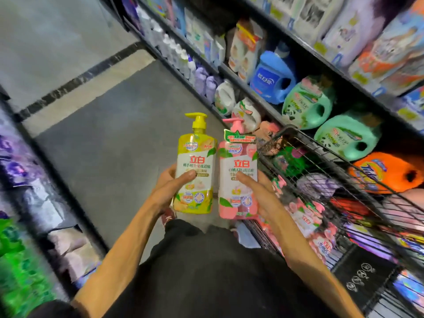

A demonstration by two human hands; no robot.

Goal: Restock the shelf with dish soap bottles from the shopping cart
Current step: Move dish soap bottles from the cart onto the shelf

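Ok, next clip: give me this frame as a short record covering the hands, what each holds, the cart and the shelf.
left hand: grips yellow pump bottle, upright
right hand: grips pink pump bottle, upright
bottles: side by side above the floor, labels facing the camera
cart: black wire, on the person's right, more pink bottles inside
shelf: beyond the cart, holds blue jug, green jugs, orange jug
task state: both held bottles not yet on the shelf
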